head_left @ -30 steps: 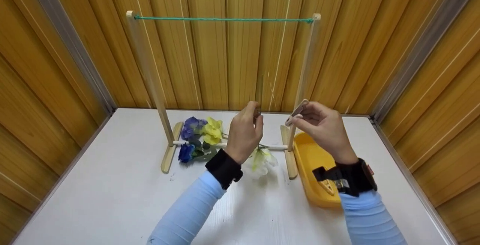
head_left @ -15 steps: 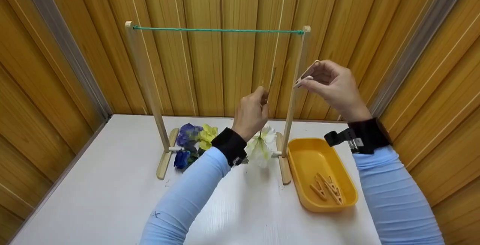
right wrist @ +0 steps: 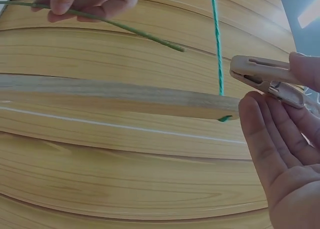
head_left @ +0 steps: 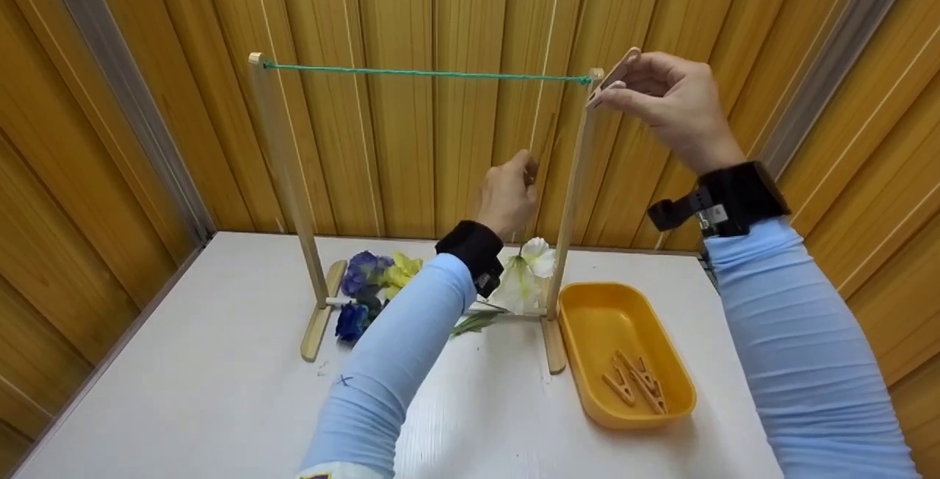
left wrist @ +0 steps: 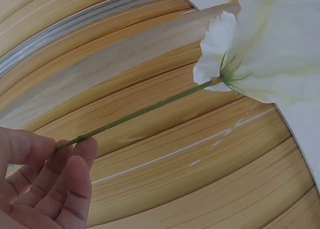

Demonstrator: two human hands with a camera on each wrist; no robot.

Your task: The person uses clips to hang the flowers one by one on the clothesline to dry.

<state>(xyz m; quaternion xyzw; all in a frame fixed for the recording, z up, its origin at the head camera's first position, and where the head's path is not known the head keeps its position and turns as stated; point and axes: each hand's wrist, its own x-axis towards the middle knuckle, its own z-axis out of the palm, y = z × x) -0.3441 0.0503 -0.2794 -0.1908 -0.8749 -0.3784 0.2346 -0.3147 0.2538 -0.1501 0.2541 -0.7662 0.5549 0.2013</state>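
Observation:
My left hand (head_left: 508, 194) pinches the green stem of a white artificial flower (head_left: 525, 273) between thumb and fingers. In the left wrist view the stem (left wrist: 145, 110) runs from the fingertips to the bloom, which hangs head down. My right hand (head_left: 679, 108) holds a beige clothespin (head_left: 615, 76) by its handles, beside the top of the rack's right post. In the right wrist view the clothespin (right wrist: 267, 74) points toward the green string (right wrist: 218, 44), apart from it. That string (head_left: 426, 73) is tied between the two posts of a wooden rack (head_left: 570, 207).
A yellow tray (head_left: 606, 317) with several clothespins (head_left: 640, 382) stands right of the rack. Purple (head_left: 363, 273), yellow (head_left: 401, 273) and dark blue flowers (head_left: 352, 322) lie at the rack's left foot, partly behind my left sleeve. Wood-patterned walls enclose the white table (head_left: 205, 361).
My right hand has risen with the clothespin from above the tray to the post's top. My left hand has lifted the white flower upward and slightly right; the bloom now hangs down.

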